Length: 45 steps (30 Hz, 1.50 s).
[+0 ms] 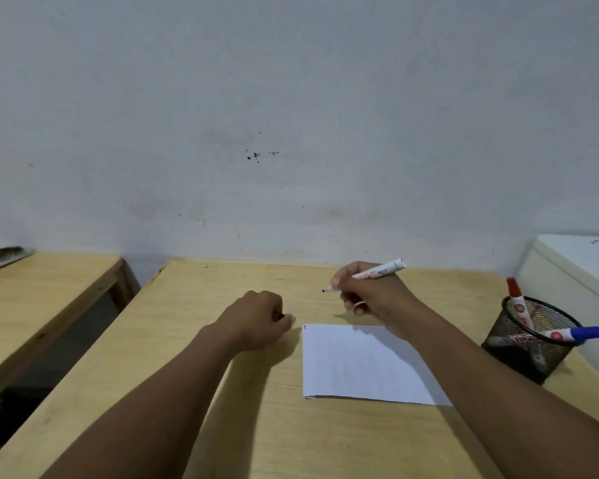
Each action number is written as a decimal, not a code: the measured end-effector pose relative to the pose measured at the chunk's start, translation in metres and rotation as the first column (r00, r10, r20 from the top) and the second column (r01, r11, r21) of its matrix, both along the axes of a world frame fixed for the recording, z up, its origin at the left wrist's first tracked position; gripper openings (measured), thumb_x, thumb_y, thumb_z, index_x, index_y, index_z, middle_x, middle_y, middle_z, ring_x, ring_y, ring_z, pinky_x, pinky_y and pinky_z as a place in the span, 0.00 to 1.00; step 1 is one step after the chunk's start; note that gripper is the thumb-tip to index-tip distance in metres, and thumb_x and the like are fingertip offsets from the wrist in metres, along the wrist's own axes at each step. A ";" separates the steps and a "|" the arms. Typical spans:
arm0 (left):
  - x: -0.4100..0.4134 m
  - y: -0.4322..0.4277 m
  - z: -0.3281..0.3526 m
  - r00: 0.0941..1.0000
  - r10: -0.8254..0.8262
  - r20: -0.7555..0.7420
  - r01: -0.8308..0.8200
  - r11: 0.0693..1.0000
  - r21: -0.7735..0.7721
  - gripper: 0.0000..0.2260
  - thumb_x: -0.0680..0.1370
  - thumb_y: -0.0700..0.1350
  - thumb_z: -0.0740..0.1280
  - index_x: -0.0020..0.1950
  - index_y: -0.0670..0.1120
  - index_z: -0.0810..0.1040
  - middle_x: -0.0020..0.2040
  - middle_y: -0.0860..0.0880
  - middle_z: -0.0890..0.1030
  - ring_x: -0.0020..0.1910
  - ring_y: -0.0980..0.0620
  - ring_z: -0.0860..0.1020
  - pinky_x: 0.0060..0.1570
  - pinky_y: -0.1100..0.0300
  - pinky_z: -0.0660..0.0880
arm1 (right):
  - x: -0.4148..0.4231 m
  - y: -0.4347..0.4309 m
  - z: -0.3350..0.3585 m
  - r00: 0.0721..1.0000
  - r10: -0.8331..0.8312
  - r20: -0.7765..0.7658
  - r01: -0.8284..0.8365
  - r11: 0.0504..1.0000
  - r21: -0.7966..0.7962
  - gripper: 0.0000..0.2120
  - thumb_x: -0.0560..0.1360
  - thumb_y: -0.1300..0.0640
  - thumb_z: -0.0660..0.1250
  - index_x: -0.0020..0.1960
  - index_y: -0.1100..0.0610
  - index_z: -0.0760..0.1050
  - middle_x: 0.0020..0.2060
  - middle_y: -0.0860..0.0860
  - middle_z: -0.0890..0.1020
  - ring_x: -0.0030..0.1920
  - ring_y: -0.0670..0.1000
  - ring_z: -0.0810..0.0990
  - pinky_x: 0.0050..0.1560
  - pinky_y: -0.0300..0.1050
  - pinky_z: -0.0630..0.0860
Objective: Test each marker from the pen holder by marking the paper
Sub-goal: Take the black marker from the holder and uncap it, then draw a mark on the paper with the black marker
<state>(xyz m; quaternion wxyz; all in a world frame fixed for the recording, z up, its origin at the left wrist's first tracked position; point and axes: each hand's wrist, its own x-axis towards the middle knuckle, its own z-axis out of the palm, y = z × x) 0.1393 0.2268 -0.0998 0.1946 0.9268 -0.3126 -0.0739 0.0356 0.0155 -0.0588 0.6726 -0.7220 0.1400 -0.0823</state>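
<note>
A white sheet of paper (357, 364) lies on the wooden desk (242, 426), with a small red mark at its top left corner. My right hand (370, 295) holds an uncapped white marker (374, 274) above the desk beyond the paper, its dark tip pointing left. My left hand (260, 319) rests fisted just left of the paper, closed on something small and dark, likely the marker's cap. A black mesh pen holder (526, 344) stands right of the paper, with a red-capped marker (517, 300) and a blue-capped marker (574, 334) in it.
A second wooden table (38, 292) stands to the left across a gap, with a spiral-bound item (4, 259) at its far corner. A white cabinet (574, 264) sits at the right behind the holder. A pale wall rises directly behind the desk.
</note>
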 end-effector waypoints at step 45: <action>-0.002 0.006 -0.020 0.951 0.034 -0.308 -0.166 0.896 -0.412 0.05 0.74 0.49 0.75 0.43 0.48 0.84 0.32 0.53 0.84 0.32 0.58 0.81 0.40 0.60 0.77 | 0.014 0.001 -0.031 0.960 -0.278 0.013 0.273 0.949 0.156 0.07 0.75 0.57 0.75 0.42 0.57 0.79 0.27 0.53 0.79 0.20 0.45 0.71 0.20 0.35 0.63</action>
